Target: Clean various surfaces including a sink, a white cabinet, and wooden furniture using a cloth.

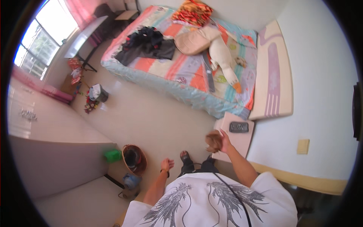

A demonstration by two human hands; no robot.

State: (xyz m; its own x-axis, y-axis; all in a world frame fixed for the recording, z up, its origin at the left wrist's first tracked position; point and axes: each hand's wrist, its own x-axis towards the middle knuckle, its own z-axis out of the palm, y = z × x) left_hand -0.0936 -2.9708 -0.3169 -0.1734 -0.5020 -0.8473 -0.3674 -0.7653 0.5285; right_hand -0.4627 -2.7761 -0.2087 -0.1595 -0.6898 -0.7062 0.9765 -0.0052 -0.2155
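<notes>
My right hand (225, 141) is closed on a crumpled-looking brown thing (214, 141), perhaps soft; its kind I cannot make out. It is held above the edge of a pale bedside cabinet (223, 126), on which a black rectangular case (239, 127) lies. Lower and to the left, my left hand (166, 165) hangs over the floor with loosely curled fingers, a little apart, and nothing visible in them. A dark band circles that wrist. Nearest to it is a brown basket (140, 166) with dark things inside.
A bed (170, 81) with a pale headboard (273, 72) fills the far side, bearing dark clothes (145, 45), a white duck plush (224, 56) and a red-orange blanket (192, 13). At left stand a bin (101, 95), a green container (112, 155) and a pale cabinet (64, 162).
</notes>
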